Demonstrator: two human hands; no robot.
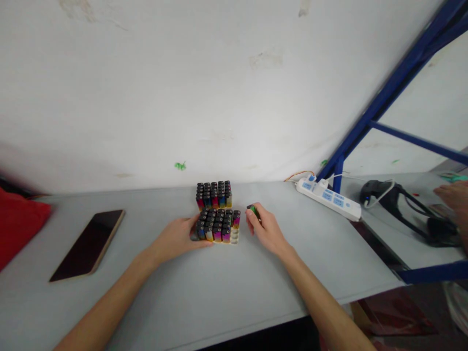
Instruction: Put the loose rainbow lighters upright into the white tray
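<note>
A pale tray (234,239) stands on the grey table, filled with upright lighters (217,234) with black tops and colourful bodies. Several slots at its right front corner hold nothing. My left hand (178,240) is wrapped round the tray's left side, thumb along the front edge; some of its fingers are hidden behind the lighters. Just right of the tray, my right hand (269,229) pinches a green lighter (253,209) with a dark end, partly covered by the fingers. Behind the tray, close to the wall, stands a second block of upright lighters (214,199).
A dark-screened tablet (89,243) lies at left, near a red cloth-like item (20,222). A white power strip (329,197) with cables lies right, beside a blue metal frame (338,175). Beyond it are a black strapped device (398,209) and another person's hand (455,197).
</note>
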